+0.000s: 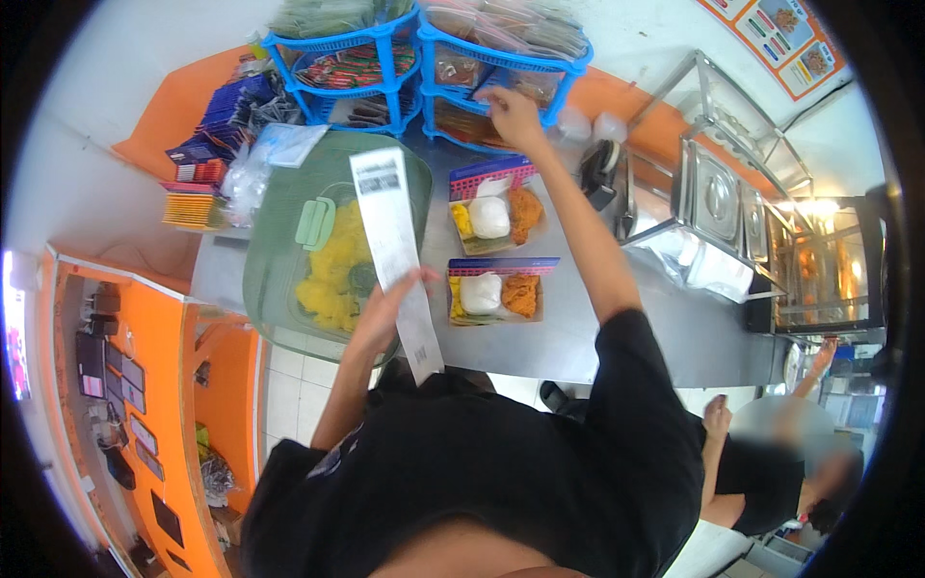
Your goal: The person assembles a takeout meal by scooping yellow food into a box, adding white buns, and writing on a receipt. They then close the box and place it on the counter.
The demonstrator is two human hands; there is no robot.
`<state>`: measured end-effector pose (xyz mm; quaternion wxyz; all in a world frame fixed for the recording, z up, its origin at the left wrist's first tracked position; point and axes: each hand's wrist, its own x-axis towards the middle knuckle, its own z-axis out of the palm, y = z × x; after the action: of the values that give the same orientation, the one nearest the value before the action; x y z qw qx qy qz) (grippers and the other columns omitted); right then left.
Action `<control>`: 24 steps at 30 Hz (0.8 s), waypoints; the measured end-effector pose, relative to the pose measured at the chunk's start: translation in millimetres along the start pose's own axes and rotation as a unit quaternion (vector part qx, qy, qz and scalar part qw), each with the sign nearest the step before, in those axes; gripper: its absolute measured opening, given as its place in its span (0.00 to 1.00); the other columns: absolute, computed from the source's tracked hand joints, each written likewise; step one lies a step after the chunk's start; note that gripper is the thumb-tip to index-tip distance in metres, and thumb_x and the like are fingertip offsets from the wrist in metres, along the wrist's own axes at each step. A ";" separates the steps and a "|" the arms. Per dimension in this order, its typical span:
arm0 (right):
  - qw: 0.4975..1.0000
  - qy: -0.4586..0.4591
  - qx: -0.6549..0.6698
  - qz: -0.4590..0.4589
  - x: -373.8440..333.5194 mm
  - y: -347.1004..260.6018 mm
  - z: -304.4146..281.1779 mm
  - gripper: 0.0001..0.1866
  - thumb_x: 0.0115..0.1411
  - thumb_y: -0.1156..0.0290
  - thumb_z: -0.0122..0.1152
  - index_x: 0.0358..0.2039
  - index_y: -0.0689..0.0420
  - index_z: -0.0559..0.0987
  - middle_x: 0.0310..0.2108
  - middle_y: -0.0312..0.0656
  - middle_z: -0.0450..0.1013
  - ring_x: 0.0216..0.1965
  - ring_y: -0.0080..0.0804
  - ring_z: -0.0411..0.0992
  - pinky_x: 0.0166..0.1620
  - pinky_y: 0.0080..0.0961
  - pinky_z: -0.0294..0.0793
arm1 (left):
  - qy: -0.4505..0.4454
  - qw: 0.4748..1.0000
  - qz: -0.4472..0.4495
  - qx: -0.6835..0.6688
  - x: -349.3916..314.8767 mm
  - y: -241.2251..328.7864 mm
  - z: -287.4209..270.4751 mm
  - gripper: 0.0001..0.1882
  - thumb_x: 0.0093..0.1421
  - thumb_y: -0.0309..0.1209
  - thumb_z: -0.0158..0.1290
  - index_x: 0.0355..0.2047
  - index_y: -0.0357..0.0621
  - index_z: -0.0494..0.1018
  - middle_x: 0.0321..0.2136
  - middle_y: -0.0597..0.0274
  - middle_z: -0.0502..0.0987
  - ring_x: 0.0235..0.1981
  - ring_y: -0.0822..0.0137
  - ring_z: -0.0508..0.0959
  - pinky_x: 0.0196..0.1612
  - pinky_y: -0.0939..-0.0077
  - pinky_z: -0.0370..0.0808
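My left hand (385, 306) holds a long white paper slip (393, 241) over a green mesh-covered tub of yellow rice (328, 275). My right hand (513, 118) reaches far out to the front of a blue plastic basket rack (501, 58) filled with small sachets; whether it grips anything I cannot tell. On the steel counter (578, 337) between my arms lie two open food boxes, the far one (496, 214) and the near one (493, 292), each with a white rice mound, a fried piece and something yellow.
A second blue basket rack (352, 67) stands at the left, with stacked packets (207, 144) beside it. A steel food warmer with lidded pans (718, 197) and a glass display case (829, 265) are at the right. Another person (771, 462) stands at lower right.
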<state>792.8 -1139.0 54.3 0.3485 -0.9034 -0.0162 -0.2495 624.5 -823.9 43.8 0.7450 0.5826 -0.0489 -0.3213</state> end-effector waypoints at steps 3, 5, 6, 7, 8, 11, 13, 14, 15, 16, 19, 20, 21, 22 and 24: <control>0.983 -0.065 -0.165 -0.042 64.7 40.4 41.9 0.13 0.49 0.76 0.53 0.35 0.49 0.81 0.37 0.52 0.75 0.41 0.48 0.73 0.49 0.40 0.70 | 0.046 0.985 0.017 0.163 -36.7 -16.0 1.9 0.16 0.61 0.38 0.53 0.45 0.42 0.70 0.32 0.66 0.74 0.37 0.74 0.73 0.40 0.77 0.70; 0.951 -0.188 -0.241 -0.039 83.7 68.5 55.3 0.14 0.48 0.75 0.55 0.35 0.48 0.82 0.36 0.52 0.75 0.41 0.48 0.73 0.49 0.42 0.70 | 0.132 0.982 0.051 0.126 -58.5 -28.2 9.0 0.22 0.57 0.29 0.56 0.52 0.45 0.64 0.33 0.63 0.73 0.31 0.71 0.76 0.32 0.75 0.74; 0.954 -0.191 -0.224 -0.061 93.1 77.2 61.3 0.14 0.47 0.75 0.56 0.35 0.47 0.82 0.37 0.51 0.75 0.42 0.47 0.73 0.49 0.41 0.70 | 0.180 0.975 0.081 0.101 -66.3 -32.8 11.2 0.25 0.57 0.26 0.56 0.53 0.44 0.60 0.33 0.61 0.72 0.28 0.70 0.76 0.29 0.75 0.75; 0.949 -0.208 -0.230 -0.062 97.1 84.2 62.7 0.14 0.47 0.74 0.57 0.34 0.47 0.82 0.38 0.50 0.75 0.43 0.46 0.73 0.50 0.41 0.70 | 0.227 0.965 0.108 0.074 -74.9 -38.2 15.0 0.28 0.56 0.24 0.56 0.54 0.42 0.57 0.33 0.59 0.72 0.26 0.69 0.76 0.26 0.74 0.76; 0.945 -0.227 -0.223 -0.076 99.9 87.0 62.0 0.15 0.48 0.74 0.56 0.37 0.47 0.81 0.39 0.49 0.74 0.44 0.46 0.72 0.49 0.41 0.71 | 0.270 0.953 0.134 0.029 -84.0 -44.2 20.4 0.31 0.55 0.22 0.56 0.56 0.41 0.54 0.34 0.57 0.72 0.23 0.68 0.76 0.24 0.74 0.76; 0.929 -0.115 -0.240 -0.257 85.3 73.1 48.6 0.19 0.51 0.76 0.53 0.45 0.49 0.76 0.38 0.48 0.74 0.43 0.45 0.72 0.47 0.39 0.73 | 0.313 0.937 0.147 0.050 -93.1 -55.4 27.0 0.33 0.56 0.20 0.54 0.56 0.42 0.49 0.34 0.52 0.71 0.20 0.65 0.77 0.22 0.71 0.78; 0.911 -0.019 -0.165 -0.379 56.4 47.1 31.5 0.19 0.54 0.76 0.52 0.47 0.51 0.73 0.36 0.48 0.74 0.40 0.46 0.73 0.45 0.36 0.73 | 0.255 0.945 0.185 0.088 -87.0 -60.5 32.4 0.28 0.59 0.23 0.51 0.56 0.43 0.49 0.31 0.49 0.71 0.17 0.64 0.76 0.20 0.72 0.77; 0.893 0.023 -0.138 -0.428 42.1 31.1 18.2 0.18 0.55 0.76 0.51 0.48 0.51 0.71 0.35 0.47 0.74 0.39 0.46 0.74 0.43 0.34 0.74 | 0.199 0.955 0.179 0.124 -78.8 -60.7 32.4 0.27 0.60 0.23 0.50 0.56 0.44 0.49 0.31 0.49 0.71 0.17 0.65 0.76 0.20 0.72 0.77; 0.914 0.047 -0.097 -0.392 25.1 14.6 4.2 0.18 0.54 0.77 0.51 0.48 0.53 0.72 0.36 0.47 0.74 0.38 0.46 0.73 0.42 0.34 0.73 | 0.137 0.969 0.172 0.111 -71.1 -62.1 37.3 0.22 0.62 0.25 0.47 0.54 0.43 0.53 0.31 0.49 0.72 0.20 0.64 0.77 0.23 0.73 0.77; 0.932 0.074 -0.056 -0.351 2.3 -1.9 -7.7 0.18 0.54 0.79 0.51 0.47 0.55 0.72 0.37 0.47 0.74 0.37 0.45 0.73 0.40 0.35 0.73 | 0.089 0.985 0.094 0.118 -63.6 -62.9 42.7 0.18 0.64 0.27 0.45 0.53 0.42 0.57 0.31 0.50 0.72 0.24 0.63 0.78 0.26 0.73 0.76; 0.974 0.179 0.026 -0.137 -77.1 -35.9 -65.4 0.15 0.60 0.73 0.50 0.49 0.55 0.68 0.31 0.44 0.75 0.33 0.40 0.75 0.36 0.27 0.73 | -0.085 0.923 0.222 0.303 -23.2 -69.0 69.0 0.15 0.56 0.20 0.49 0.44 0.40 0.72 0.41 0.56 0.75 0.46 0.59 0.74 0.50 0.69 0.67; 0.953 0.285 0.048 -0.090 -113.3 -43.2 -86.7 0.13 0.62 0.71 0.50 0.48 0.55 0.67 0.30 0.41 0.74 0.30 0.33 0.73 0.31 0.23 0.71 | -0.137 0.919 0.219 0.296 -10.5 -75.6 83.7 0.19 0.54 0.19 0.49 0.48 0.41 0.70 0.44 0.55 0.74 0.48 0.58 0.72 0.52 0.68 0.66; 0.928 0.341 0.143 0.047 -154.6 -50.2 -109.2 0.11 0.62 0.69 0.51 0.44 0.53 0.66 0.25 0.36 0.71 0.25 0.24 0.69 0.26 0.18 0.65 | -0.173 0.917 0.216 0.286 0.3 -83.8 98.2 0.21 0.54 0.19 0.50 0.49 0.42 0.69 0.46 0.55 0.73 0.50 0.58 0.71 0.53 0.68 0.65; 0.838 0.406 0.318 0.181 -199.6 -57.7 -133.4 0.09 0.63 0.67 0.52 0.41 0.52 0.64 0.21 0.31 0.68 0.21 0.15 0.64 0.21 0.13 0.60 | -0.208 0.915 0.211 0.275 8.6 -94.3 112.1 0.23 0.53 0.20 0.51 0.51 0.43 0.68 0.48 0.54 0.71 0.52 0.58 0.69 0.54 0.68 0.64; 0.702 0.379 0.490 0.351 -294.1 -83.2 -165.6 0.07 0.62 0.67 0.53 0.30 0.49 0.65 0.15 0.25 0.57 0.12 0.11 0.55 0.16 0.11 0.54 | -0.279 0.904 0.188 0.264 23.4 -116.7 133.0 0.27 0.52 0.20 0.53 0.54 0.45 0.65 0.51 0.53 0.68 0.55 0.58 0.67 0.56 0.68 0.63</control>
<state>445.9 -1139.1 74.9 0.7813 -0.3740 0.3154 -0.3877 534.3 -961.0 -26.1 0.5661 0.6246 -0.4464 -0.3004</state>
